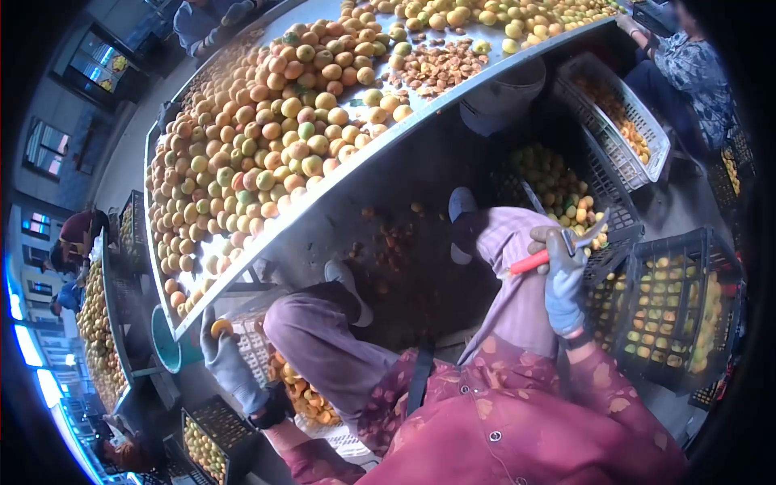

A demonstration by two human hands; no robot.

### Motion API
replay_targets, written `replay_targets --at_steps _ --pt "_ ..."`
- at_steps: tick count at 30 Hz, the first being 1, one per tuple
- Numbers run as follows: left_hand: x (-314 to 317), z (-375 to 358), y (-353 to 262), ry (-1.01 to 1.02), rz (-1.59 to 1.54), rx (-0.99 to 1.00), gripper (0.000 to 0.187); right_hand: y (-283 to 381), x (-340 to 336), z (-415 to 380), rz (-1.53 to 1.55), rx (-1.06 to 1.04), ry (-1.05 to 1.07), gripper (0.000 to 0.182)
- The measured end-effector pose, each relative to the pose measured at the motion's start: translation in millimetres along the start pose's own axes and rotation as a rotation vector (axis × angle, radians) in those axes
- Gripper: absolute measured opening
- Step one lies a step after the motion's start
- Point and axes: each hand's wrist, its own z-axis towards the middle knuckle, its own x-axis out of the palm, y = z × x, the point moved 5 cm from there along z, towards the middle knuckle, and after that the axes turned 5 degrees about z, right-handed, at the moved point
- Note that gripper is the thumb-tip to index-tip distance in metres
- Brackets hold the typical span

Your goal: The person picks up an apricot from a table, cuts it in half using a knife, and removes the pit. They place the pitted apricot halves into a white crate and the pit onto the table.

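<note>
My left hand (229,365), in a grey-white glove, is closed on a small orange fruit piece (221,326) at its fingertips. It hangs over the edge of a white crate (249,349) holding orange fruit pieces (311,402). My right hand (561,271), gloved too, grips a tool with a red handle (529,263) and a curved metal end (598,229), above my right knee. In front of me a metal table (267,238) bears a large heap of orange and yellow-green fruit (267,153), with a pile of brown pits (436,68) on it.
Black crates of fruit (671,307) stand at the right, behind them a white crate (647,158) and a white bucket (501,101). A green bucket (166,338) is beside the table's left corner. Other people (695,81) sit around the tables. Fruit bits (392,246) lie on the floor.
</note>
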Motion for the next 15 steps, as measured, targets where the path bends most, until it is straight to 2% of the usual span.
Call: replay_targets --at_steps 1,2,3,4,5,6,8,10,11,12,15 --pt "-22.0 6.6 47.1 -0.04 -0.024 -0.073 0.053 -1.3 -0.7 -0.9 0.017 -0.019 0.017 0.024" --pt "-30.1 -1.4 59.6 -0.016 0.351 -0.121 0.055 -5.8 0.2 -0.9 0.036 -0.043 0.031 0.023" --pt "-40.9 -9.9 73.1 0.007 0.728 -0.166 0.059 -33.8 -4.1 -0.1 -0.083 -0.176 0.007 0.022" --pt "-58.2 -8.1 139.7 0.074 0.849 -0.136 0.067 -35.2 -5.7 -2.1 -0.079 -0.187 0.002 0.022" --pt "-56.8 -22.1 137.5 0.126 0.761 -0.054 0.066 -32.4 -4.8 -3.4 -0.137 -0.209 0.006 0.023" --pt "-69.0 -25.9 182.6 0.088 0.818 0.024 0.062 -31.0 -3.7 -2.0 -0.195 -0.234 0.01 0.024" --pt "-59.1 -57.0 150.6 0.108 0.599 -0.156 0.057 -35.1 -2.2 -0.9 -0.194 -0.228 -0.021 0.024" --pt "-50.2 -74.3 126.2 0.168 0.534 -0.284 0.055 -13.6 1.7 -0.4 -0.087 -0.285 0.031 0.023" --pt "-51.1 -71.3 150.6 0.179 0.506 -0.218 0.051 2.8 4.6 -2.5 -0.106 -0.287 0.055 0.022" --pt "-43.8 -73.6 145.5 0.269 0.388 -0.195 0.046 8.0 8.0 -4.1 -0.098 -0.299 0.058 0.022" --pt "-32.4 -76.8 130.9 0.245 0.238 -0.187 0.043 7.4 16.0 -3.1 -0.014 -0.368 0.061 0.023"
